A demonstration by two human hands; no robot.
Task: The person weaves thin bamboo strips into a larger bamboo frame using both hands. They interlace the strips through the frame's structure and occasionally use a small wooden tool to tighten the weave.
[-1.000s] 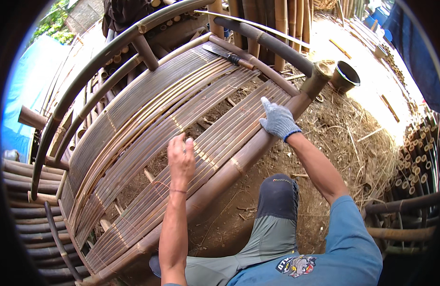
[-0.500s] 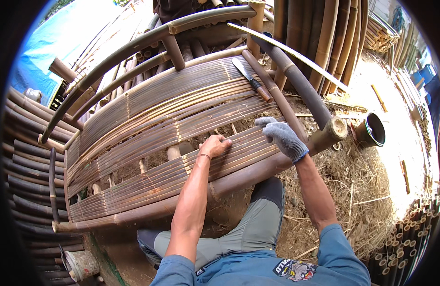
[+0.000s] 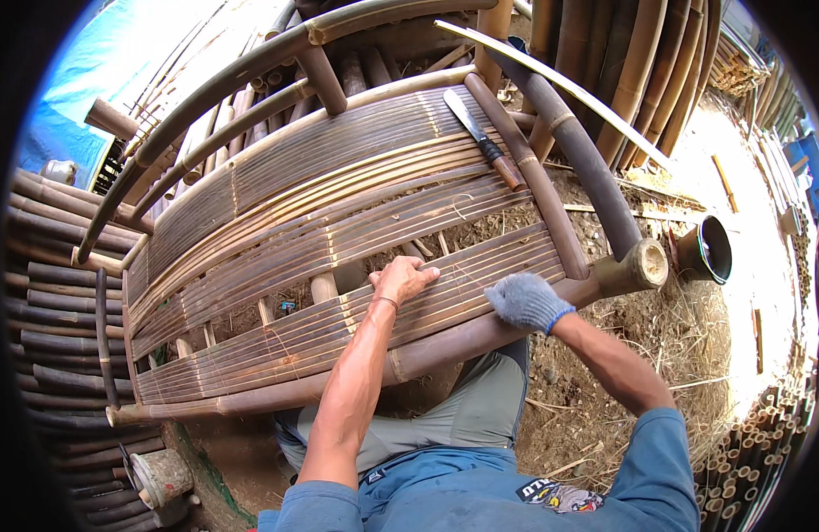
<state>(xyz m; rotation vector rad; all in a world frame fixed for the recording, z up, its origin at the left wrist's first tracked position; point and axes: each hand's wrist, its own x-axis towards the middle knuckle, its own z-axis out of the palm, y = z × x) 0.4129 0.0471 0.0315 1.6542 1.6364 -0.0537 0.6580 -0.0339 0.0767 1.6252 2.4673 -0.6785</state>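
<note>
In front of me is a bamboo bench (image 3: 445, 350) with a seat of thin bamboo slats (image 3: 321, 330). My bare left hand (image 3: 404, 282) is at the far edge of the front slats, fingers curled over them beside an open gap. My right hand (image 3: 526, 301), in a grey knit glove, is closed low over the slats near the front rail. Whatever its fingers hold is hidden. A thin reddish strand crosses the slats between my hands. At the right end of the seat lies a large knife (image 3: 485, 142) with a dark and brown handle, touched by neither hand.
A long pale bamboo strip (image 3: 560, 93) leans across the right armrest (image 3: 573, 142). Beyond the bench's right end is a black bucket (image 3: 704, 250); a dirty white pail (image 3: 161, 476) stands at lower left. Bamboo poles (image 3: 64, 310) are stacked left, behind and right.
My right hand has come down and left from above the slats, its fingers now closed. My left hand stays at the slat edge. The view has shifted slightly.
</note>
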